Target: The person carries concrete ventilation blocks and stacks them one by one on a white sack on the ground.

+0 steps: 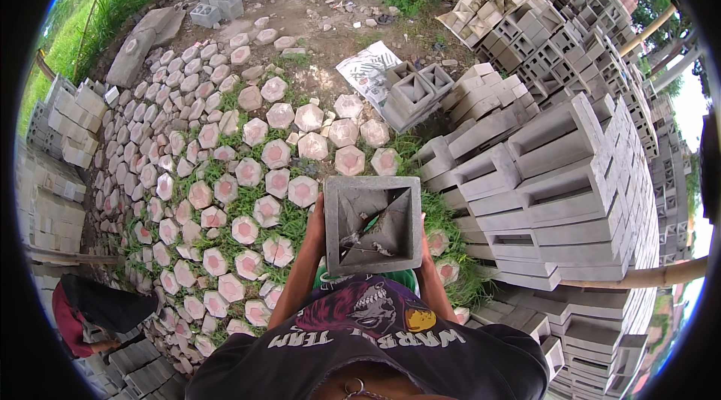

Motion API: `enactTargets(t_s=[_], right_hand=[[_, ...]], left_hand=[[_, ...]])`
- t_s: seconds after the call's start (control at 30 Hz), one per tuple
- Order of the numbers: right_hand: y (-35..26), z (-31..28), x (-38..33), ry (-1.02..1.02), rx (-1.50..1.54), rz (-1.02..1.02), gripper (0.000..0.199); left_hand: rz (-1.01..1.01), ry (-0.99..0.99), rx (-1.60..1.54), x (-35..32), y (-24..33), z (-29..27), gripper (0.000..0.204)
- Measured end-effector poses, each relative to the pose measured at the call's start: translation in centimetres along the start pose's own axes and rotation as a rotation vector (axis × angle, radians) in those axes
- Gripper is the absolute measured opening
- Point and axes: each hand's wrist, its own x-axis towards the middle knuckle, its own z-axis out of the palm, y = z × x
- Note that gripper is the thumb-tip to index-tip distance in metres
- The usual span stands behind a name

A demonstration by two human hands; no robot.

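In front of my torso I hold a square grey decorative concrete block (333,227), its open face turned up. Slanting inner walls narrow toward small gaps, and crumbs or debris sit inside. My left hand (318,223) presses against the block's left side and my right hand (425,238) against its right side. Most of the fingers on both hands are hidden by the block. Beyond it, similar hollow square blocks (413,96) stand together on the ground beside a white printed sheet (368,68).
Hexagonal pavers with reddish centres (248,171) cover the ground, with grass between them. Tall stacks of concrete blocks (556,182) rise close on my right. More blocks (60,129) line the left. Another person (82,317) bends at lower left. A bamboo pole (661,274) sticks out right.
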Motion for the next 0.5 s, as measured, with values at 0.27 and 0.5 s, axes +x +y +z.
enactTargets(t_s=[0.27, 0.5], right_hand=[[-7.2, 3.8, 15.1, -0.149, -0.007, 0.158, 0.082], [-14.9, 7.1, 27.7, -0.231, -0.103, 0.111, 0.082]], left_hand=[[0.129, 0.122, -0.043, 8.8, 9.1, 3.0, 0.065], [0.262, 0.071, -0.090, 17.7, 17.2, 7.7, 0.063]])
